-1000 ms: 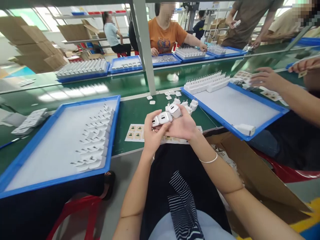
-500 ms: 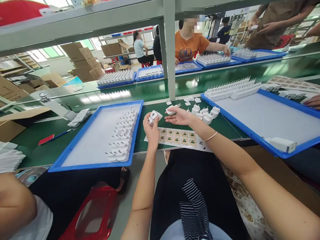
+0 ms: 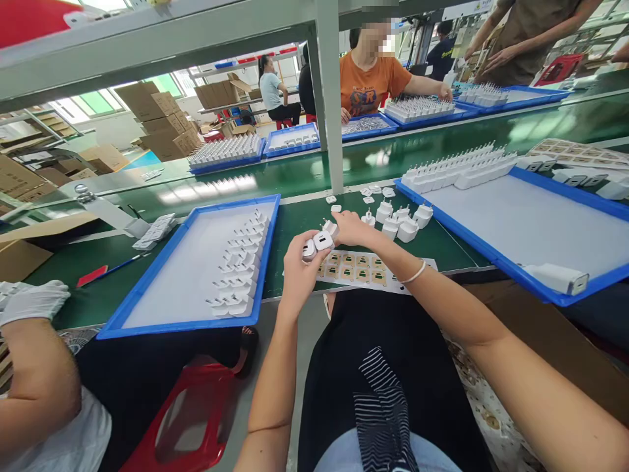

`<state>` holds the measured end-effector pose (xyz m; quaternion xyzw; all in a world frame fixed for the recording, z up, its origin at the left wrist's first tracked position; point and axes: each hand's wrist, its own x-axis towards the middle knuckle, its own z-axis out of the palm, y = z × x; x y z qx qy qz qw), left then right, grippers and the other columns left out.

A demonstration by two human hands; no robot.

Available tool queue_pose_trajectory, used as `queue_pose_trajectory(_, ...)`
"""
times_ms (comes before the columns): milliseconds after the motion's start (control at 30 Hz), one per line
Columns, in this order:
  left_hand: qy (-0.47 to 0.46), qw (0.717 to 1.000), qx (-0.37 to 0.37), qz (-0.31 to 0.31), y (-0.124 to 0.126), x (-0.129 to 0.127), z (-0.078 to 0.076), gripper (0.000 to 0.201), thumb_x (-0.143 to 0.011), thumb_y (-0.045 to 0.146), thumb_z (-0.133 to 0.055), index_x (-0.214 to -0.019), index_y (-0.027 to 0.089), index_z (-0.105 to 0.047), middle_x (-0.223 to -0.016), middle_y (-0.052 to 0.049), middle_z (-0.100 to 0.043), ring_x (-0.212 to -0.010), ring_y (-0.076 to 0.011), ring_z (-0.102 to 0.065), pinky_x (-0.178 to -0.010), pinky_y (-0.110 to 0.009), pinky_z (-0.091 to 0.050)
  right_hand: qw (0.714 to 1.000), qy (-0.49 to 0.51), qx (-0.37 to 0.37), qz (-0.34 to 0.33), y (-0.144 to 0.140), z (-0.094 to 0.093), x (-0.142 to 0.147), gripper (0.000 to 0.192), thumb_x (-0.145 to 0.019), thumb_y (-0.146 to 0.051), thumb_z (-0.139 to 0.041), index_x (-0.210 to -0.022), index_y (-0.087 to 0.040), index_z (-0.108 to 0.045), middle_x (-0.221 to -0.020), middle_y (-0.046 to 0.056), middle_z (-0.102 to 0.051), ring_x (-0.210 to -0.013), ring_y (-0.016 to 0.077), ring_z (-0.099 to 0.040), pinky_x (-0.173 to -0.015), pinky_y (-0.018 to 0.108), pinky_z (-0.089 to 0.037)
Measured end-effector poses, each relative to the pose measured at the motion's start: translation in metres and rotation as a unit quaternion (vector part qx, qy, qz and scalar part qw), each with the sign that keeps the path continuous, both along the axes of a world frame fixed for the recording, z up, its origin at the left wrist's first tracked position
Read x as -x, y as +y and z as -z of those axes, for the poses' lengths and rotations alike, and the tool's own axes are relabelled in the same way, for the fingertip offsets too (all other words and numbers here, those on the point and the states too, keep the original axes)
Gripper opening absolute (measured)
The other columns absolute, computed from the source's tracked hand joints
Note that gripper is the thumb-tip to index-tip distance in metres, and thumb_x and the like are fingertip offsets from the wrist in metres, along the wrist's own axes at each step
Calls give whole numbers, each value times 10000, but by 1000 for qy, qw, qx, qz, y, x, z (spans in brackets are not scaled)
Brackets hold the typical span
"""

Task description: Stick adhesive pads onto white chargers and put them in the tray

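1. The left hand [image 3: 297, 270] is curled around a small white charger [image 3: 317, 244], with its fingertips closed on the charger's body just above the table edge.
2. The right hand [image 3: 351, 227] sits just beside the left, a little farther from the person. Its fingers are bent down over a second white charger [image 3: 329, 227], which touches the first one. Whether the fingers pinch it or only rest on it cannot be told.
3. Directly under both hands a sheet of labels [image 3: 361, 269] lies flat on the green table [image 3: 295, 219], carrying rows of small tan stickers.
4. Just beyond the right hand, a loose cluster of white chargers [image 3: 401, 219] stands on the table with prongs up. A few small white caps [image 3: 376, 193] lie past them, near the grey post [image 3: 330, 98].
5. To the left of the left hand is a blue tray [image 3: 189, 324] with a white liner. A column of white chargers [image 3: 240, 262] lies along the side of the tray nearest the hands.
6. To the right of the right hand is a second blue tray [image 3: 540, 292]. It holds a row of upright chargers [image 3: 457, 169] along its far edge and a single white block [image 3: 557, 278] at its near corner.
7. Far to the left, well apart from both hands, a co-worker's gloved hand [image 3: 32, 301] is in view.
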<state>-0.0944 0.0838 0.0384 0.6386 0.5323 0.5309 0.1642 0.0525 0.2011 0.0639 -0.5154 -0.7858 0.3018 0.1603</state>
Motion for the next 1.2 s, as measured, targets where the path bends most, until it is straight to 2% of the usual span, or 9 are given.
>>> queue_pose_trajectory(100, -32, 999, 29, 23, -9, -2, -2, 289, -855, 288, -738, -1128, 219, -672, -1145, -71, -711, -1062, -231, -659, -928, -356, -506, 996, 84, -33, -22, -29, 3, -21, 861, -765, -117, -640, -1577, -207, -370, -1637, 156, -378, -1526, 375, -328, -1218, 549, -342)
queue_pose_trajectory(167, -48, 997, 49, 37, -13, -4, -2, 301, -857, 306, -742, -1139, 227, -673, -1149, -69, -713, -1064, -233, -657, -922, -353, -505, 971, 211, 33, -111, -47, 7, -36, 749, -829, -156, -574, -1556, -258, -423, -1623, 79, -439, -1482, 290, -435, -1219, 479, -383)
queue_pose_trajectory(233, -57, 995, 63, 53, -15, -7, -1, 304, -859, 316, -744, -1144, 236, -678, -1142, -62, -718, -1056, -231, -658, -926, -353, -504, 913, 338, 129, -190, -61, 14, -47, 593, -877, -227, -570, -1468, -277, -547, -1525, 51, -571, -1391, 275, -552, -1187, 489, -431)
queue_pose_trajectory(333, -63, 994, 65, 65, -4, -12, 3, 280, -870, 331, -731, -1127, 231, -683, -1128, -61, -721, -1048, -227, -661, -943, -359, -509, 873, 418, 173, -181, -64, 26, -54, 465, -896, -318, -639, -1359, -271, -638, -1424, 54, -659, -1325, 280, -610, -1159, 508, -459)
queue_pose_trajectory(533, -52, 996, 34, 61, 41, -22, 17, 391, -881, 390, -728, -1216, 225, -611, -1158, -76, -670, -1040, -220, -651, -932, -359, -527, 879, 458, 96, -98, -39, 42, -47, 376, -828, -337, -733, -1161, -260, -576, -1281, 70, -695, -1239, 238, -638, -1119, 425, -484)
queue_pose_trajectory(700, -105, 993, 23, 40, 41, -14, 25, 640, -868, 364, -735, -1388, 289, -369, -1272, -93, -562, -949, -166, -638, -810, -311, -547, 902, 430, 38, -23, -25, 48, -30, 384, -810, -391, -749, -947, -279, -407, -981, 14, -659, -1010, 228, -679, -982, 424, -542)
queue_pose_trajectory(867, -160, 986, 18, 39, 26, -5, 24, 477, -819, 384, -766, -1211, 245, -532, -1192, -78, -669, -1054, -196, -657, -934, -344, -545, 924, 379, -33, 35, -17, 46, -15, 511, -766, -336, -759, -1159, -280, -439, -1115, 52, -624, -1017, 245, -658, -912, 414, -563)
queue_pose_trajectory(1000, -245, 969, 35, 20, 6, -19, 26, 445, -798, 453, -794, -1134, 233, -602, -1083, -57, -700, -1036, -201, -689, -958, -362, -556, 936, 339, -84, 44, -47, 39, -15, 666, -897, -426, -639, -1505, -343, -377, -1277, 97, -578, -1062, 281, -599, -945, 452, -545)
queue_pose_trajectory(1200, -386, 912, 126, 61, -30, -59, 31, 447, -783, 399, -825, -1152, 224, -641, -1156, -66, -732, -1054, -202, -721, -948, -358, -581, 918, 375, -121, 50, -120, 53, -25, 523, -1046, -437, -332, -1563, -467, -403, -1262, 99, -489, -1243, 287, -526, -1141, 495, -458)
